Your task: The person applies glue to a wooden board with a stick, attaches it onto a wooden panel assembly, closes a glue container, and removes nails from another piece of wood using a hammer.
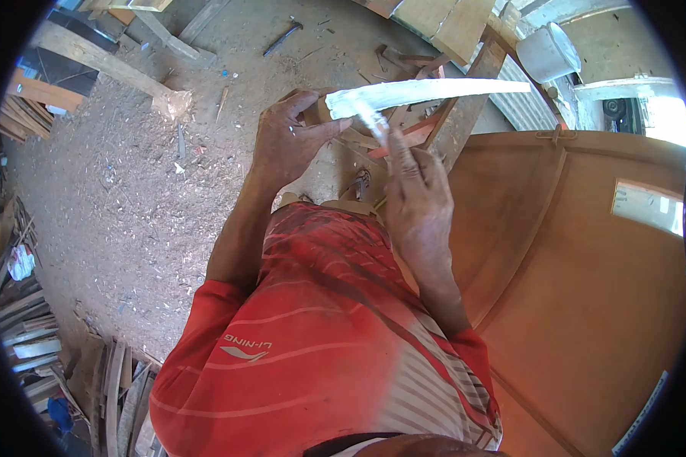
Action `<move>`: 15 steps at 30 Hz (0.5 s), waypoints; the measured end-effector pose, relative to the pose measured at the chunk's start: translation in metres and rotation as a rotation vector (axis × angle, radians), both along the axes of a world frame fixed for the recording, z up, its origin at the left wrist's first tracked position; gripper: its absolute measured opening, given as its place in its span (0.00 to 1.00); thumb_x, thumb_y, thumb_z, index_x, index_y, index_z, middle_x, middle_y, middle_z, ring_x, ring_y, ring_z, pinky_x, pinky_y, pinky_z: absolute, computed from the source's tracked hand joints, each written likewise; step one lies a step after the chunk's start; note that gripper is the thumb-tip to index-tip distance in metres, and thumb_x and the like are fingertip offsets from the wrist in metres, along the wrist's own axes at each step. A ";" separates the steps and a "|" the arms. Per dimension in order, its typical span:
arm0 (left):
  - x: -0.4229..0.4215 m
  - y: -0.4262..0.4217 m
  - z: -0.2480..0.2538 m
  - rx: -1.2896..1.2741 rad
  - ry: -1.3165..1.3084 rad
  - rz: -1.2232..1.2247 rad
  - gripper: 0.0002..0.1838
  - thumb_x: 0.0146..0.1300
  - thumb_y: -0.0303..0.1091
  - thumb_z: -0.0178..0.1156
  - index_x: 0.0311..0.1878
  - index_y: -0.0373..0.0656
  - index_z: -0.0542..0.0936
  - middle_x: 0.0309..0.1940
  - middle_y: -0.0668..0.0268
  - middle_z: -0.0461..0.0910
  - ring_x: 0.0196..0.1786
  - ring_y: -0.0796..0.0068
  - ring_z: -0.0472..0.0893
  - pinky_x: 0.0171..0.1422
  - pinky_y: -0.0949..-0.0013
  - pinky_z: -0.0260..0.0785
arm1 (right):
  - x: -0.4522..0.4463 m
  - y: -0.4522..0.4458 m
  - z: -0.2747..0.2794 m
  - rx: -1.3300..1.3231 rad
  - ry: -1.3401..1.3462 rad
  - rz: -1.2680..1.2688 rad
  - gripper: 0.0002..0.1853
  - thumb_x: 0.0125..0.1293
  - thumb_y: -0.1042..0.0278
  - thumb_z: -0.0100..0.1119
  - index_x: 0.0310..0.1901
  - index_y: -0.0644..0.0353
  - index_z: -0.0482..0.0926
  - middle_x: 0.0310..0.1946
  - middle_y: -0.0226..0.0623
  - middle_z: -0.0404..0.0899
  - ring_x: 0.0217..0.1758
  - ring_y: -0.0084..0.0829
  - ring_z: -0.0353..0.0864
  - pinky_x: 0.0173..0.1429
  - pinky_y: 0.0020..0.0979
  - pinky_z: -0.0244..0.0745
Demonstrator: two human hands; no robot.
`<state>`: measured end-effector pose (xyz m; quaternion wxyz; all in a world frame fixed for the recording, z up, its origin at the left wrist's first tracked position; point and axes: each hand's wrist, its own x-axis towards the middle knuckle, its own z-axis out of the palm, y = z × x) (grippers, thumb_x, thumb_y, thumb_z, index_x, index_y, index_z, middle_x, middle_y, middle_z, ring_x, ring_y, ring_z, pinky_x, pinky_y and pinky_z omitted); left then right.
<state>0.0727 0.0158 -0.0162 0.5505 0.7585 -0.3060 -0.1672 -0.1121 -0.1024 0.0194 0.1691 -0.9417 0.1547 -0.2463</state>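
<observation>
Left hand (301, 137): closed on the wide end of the white piece (427, 91).
Right hand (419, 194): gripping a white-smeared tool (372, 120), tip against the piece.
White piece: above the red shirt (320, 320), narrow end pointing right.
Brown panel (579, 236): near the right hand.
Hammer (283, 38): on the floor (152, 251) beyond.
Bucket (547, 53): far right.

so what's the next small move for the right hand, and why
Probably a light stroke of the white-smeared tool along the white-coated strip: the right hand holds the tool at or very near the white face, while the left hand grips the strip's wider end.
</observation>
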 end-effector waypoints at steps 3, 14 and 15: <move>0.001 0.001 0.001 0.009 0.015 -0.010 0.22 0.59 0.37 0.76 0.56 0.41 0.87 0.45 0.57 0.88 0.44 0.71 0.87 0.50 0.67 0.78 | 0.001 -0.006 -0.010 -0.076 -0.020 -0.060 0.28 0.67 0.83 0.58 0.70 0.58 0.78 0.42 0.46 0.80 0.41 0.42 0.82 0.44 0.42 0.81; -0.004 -0.002 0.006 0.098 0.013 0.017 0.22 0.58 0.35 0.78 0.56 0.40 0.87 0.45 0.61 0.88 0.42 0.76 0.85 0.47 0.69 0.77 | 0.004 -0.012 -0.005 -0.028 -0.035 -0.129 0.31 0.65 0.83 0.61 0.70 0.56 0.78 0.42 0.44 0.80 0.43 0.42 0.83 0.45 0.43 0.82; -0.004 -0.002 0.006 0.044 0.028 0.016 0.22 0.58 0.34 0.78 0.56 0.40 0.87 0.44 0.61 0.88 0.42 0.77 0.85 0.47 0.69 0.77 | 0.004 -0.014 -0.002 -0.017 -0.038 -0.133 0.31 0.64 0.83 0.62 0.71 0.56 0.77 0.42 0.44 0.80 0.43 0.42 0.83 0.46 0.42 0.83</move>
